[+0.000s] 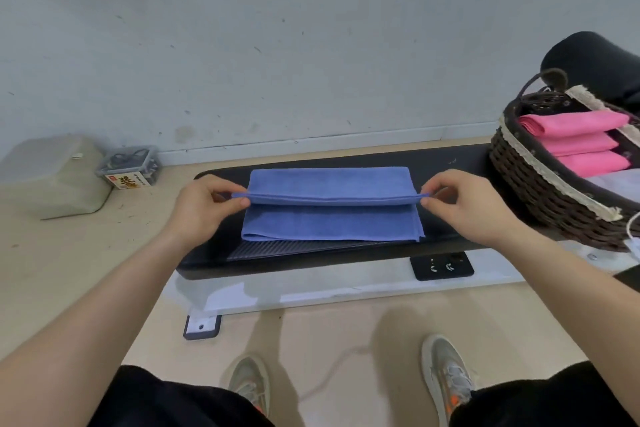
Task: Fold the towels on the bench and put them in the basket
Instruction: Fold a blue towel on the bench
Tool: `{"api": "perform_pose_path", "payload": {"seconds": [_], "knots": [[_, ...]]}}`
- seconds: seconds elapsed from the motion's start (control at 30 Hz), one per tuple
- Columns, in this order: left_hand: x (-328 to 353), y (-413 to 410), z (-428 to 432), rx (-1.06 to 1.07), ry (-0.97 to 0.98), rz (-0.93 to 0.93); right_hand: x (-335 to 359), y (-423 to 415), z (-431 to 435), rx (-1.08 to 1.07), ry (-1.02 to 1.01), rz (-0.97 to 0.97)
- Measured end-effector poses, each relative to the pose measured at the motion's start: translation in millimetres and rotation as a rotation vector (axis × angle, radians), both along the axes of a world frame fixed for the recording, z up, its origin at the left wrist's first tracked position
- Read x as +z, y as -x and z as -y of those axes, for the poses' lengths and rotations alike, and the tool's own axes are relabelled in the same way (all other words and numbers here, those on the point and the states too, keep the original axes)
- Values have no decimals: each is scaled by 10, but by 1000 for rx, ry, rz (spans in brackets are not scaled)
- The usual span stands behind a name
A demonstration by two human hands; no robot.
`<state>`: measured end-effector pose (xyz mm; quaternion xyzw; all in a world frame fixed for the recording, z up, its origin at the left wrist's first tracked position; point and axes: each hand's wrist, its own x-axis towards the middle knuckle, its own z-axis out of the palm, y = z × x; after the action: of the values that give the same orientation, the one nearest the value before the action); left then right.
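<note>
Shoes: your shoes point(249, 381) stand on the floor before the bench point(450, 163).
Left hand: your left hand point(204, 208) pinches the left end of the raised fold between thumb and fingertips.
Right hand: your right hand point(464, 206) pinches the right end in the same way.
Towel: the blue towel point(332, 222) lies on the middle of the bench, its fold edge lifted above the lower half.
Basket: the basket point(540, 166) sits at the right end of the bench and holds folded pink towels point(575, 125).
Risk: if one pinch slips, or one hand moves faster, the layers may shift and the fold land crooked. A pull toward you may drag the towel over the front edge.
</note>
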<state>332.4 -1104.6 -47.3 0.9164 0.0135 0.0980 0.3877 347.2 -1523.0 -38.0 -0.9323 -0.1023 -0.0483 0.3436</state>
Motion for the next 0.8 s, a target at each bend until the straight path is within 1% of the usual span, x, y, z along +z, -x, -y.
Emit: {"api": "perform_pose_path", "payload": {"seconds": [0.13,0.2,0.3,0.47,0.53,0.6,0.7,0.77,0.8], "knots": [[-138,144,-32,-104,-220,-42,-104,93,29,89,234,76],[-149,170,-47,-128,-315,-54,-119,121,15,95,361,117],[-148,173,-61,-149,-438,-71,-153,143,0,136,489,163],[-88,163,-36,-205,-514,-94,-142,149,-25,199,642,93],[-51,164,-45,-241,-527,-130,-112,159,-46,185,669,86],[20,149,-13,-258,-520,-154,-72,146,-118,140,670,129],[97,-10,242,-181,-444,-49,-20,42,-397,49,534,184],[90,-178,520,-108,-454,47,-31,-64,-667,33,439,169],[51,-274,658,-106,-472,68,-57,-132,-809,45,416,143]]}}
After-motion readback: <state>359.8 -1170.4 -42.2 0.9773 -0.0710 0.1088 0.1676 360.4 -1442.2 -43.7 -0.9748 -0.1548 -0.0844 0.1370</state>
